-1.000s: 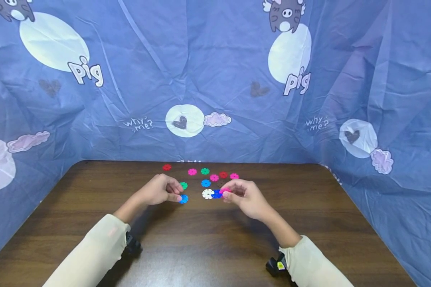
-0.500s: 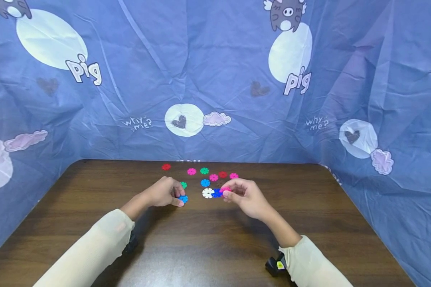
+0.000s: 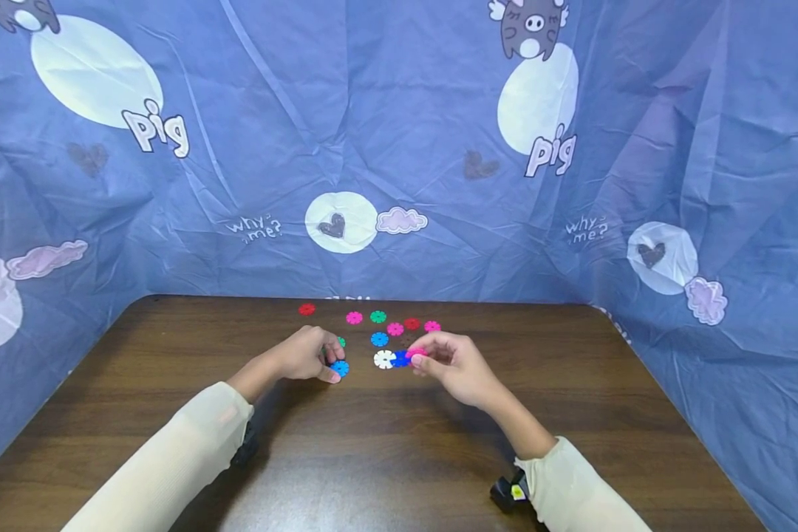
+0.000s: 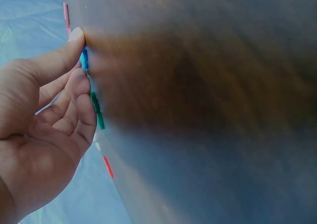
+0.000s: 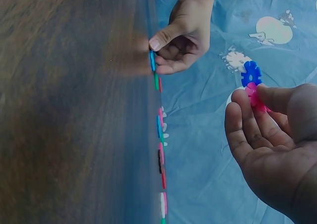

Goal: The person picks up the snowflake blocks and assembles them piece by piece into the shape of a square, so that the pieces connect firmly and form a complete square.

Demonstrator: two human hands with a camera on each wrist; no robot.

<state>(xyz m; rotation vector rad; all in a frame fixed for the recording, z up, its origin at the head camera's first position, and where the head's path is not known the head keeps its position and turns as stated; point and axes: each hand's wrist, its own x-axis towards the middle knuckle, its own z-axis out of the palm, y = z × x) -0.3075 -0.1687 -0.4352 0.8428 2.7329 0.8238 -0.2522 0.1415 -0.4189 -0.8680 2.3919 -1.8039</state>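
My right hand [image 3: 455,366] pinches a pink snowflake disc [image 5: 254,96] between thumb and fingers, raised off the table. Joined to it in a row are a dark blue snowflake disc [image 5: 251,74] and a white snowflake disc [image 5: 237,61]. My left hand [image 3: 306,355] is down at a light blue snowflake disc [image 3: 340,368] on the tabletop, thumb at its near edge and fingertips at the far side. Just behind those fingers lies a green disc [image 4: 97,110], partly hidden from the head camera.
More discs lie toward the back of the brown table [image 3: 372,458]: a red one [image 3: 307,309], a pink one [image 3: 354,318], a green one [image 3: 377,316], another light blue one [image 3: 380,339] and several others. A patterned blue cloth [image 3: 399,148] hangs behind and at both sides.
My left hand has shifted slightly, its thumb moving to the near edge of the light blue disc and its fingers to the far side. The right hand and its joined discs stay nearly still.
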